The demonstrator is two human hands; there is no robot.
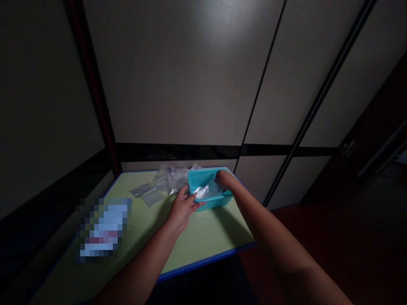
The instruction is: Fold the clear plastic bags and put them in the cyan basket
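Observation:
A turquoise plastic basket (211, 204) stands at the back right of the table. My left hand (183, 207) grips its front left corner, with the thumb along the front and the fingers at the rim and left side. Inside the basket lies clear plastic packaging (203, 191), shiny in places. My right hand (223, 179) reaches over the right side into the basket. Its fingers are down inside and hidden, so I cannot see whether they hold anything. Left of the basket, several clear plastic bags (173, 180) lie crumpled and flat on the table.
The pale green table (190, 250) has a blue edge and stands against a panelled cabinet (184, 84). A blurred-out light blue item (106, 226) lies at the table's left. Dark reddish floor (302, 228) shows on the right, near a dark door (352, 127).

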